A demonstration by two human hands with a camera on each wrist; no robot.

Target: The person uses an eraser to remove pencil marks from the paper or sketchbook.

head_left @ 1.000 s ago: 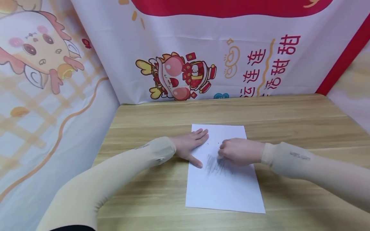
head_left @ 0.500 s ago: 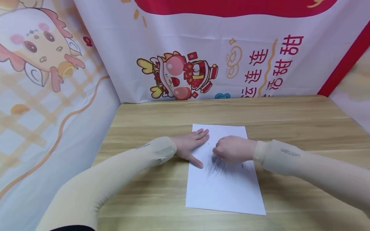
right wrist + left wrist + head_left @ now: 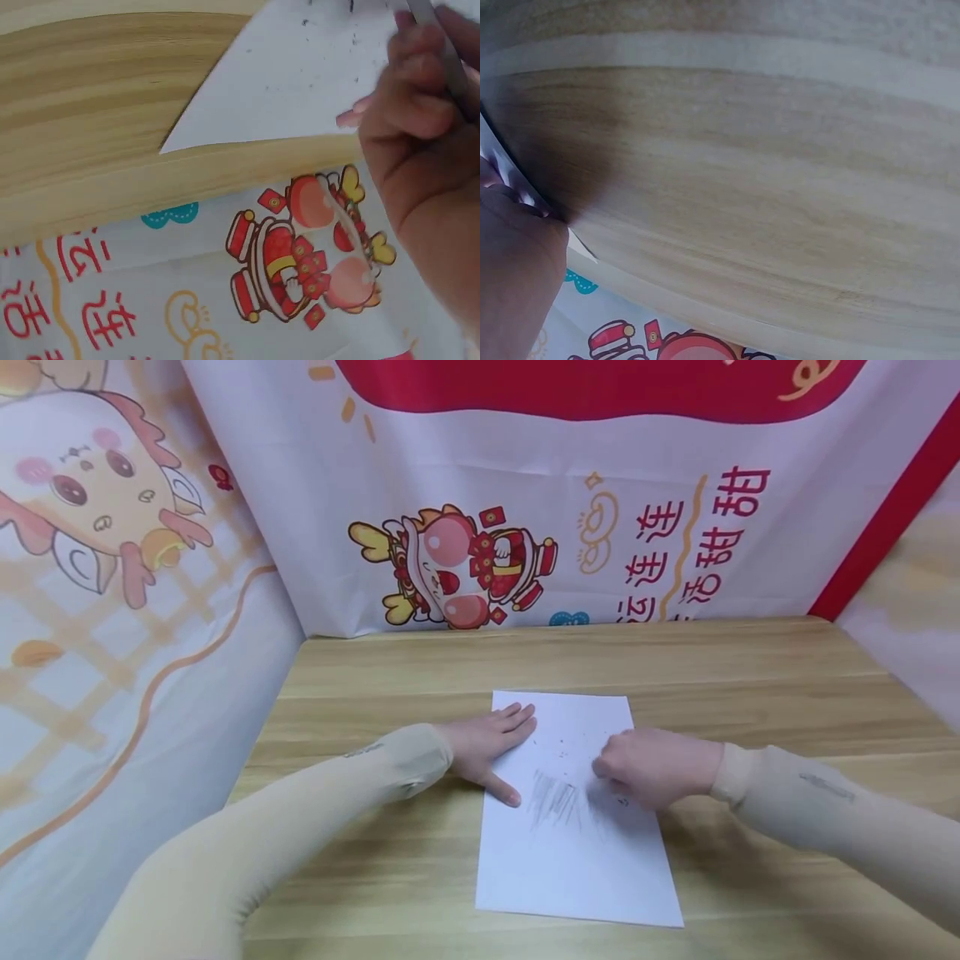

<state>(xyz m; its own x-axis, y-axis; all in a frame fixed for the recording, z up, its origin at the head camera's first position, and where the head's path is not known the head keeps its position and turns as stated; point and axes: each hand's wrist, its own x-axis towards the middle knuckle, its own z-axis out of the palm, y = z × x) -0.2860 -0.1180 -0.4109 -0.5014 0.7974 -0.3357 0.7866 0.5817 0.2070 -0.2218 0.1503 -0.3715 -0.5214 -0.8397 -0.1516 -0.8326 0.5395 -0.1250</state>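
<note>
White paper [image 3: 577, 877], marked with grey strokes [image 3: 555, 802] and dark specks [image 3: 304, 22], lies on the surface [image 3: 375, 868] under the flat-spread left hand [image 3: 483, 747]; the right hand [image 3: 656, 767] grips what seems a pale strip [image 3: 439, 39].

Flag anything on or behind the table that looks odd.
Small dark specks are scattered on the paper by the right hand and beyond the grey scribble; they look like loose crumbs on a white sheet. Behind, the banner hangs sideways: its cartoon figure lies on its side.

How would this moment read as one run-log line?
left hand: spread across left edge of paper | right hand: grips pale object, type unclear | paper: grey scribble, dark specks
</note>
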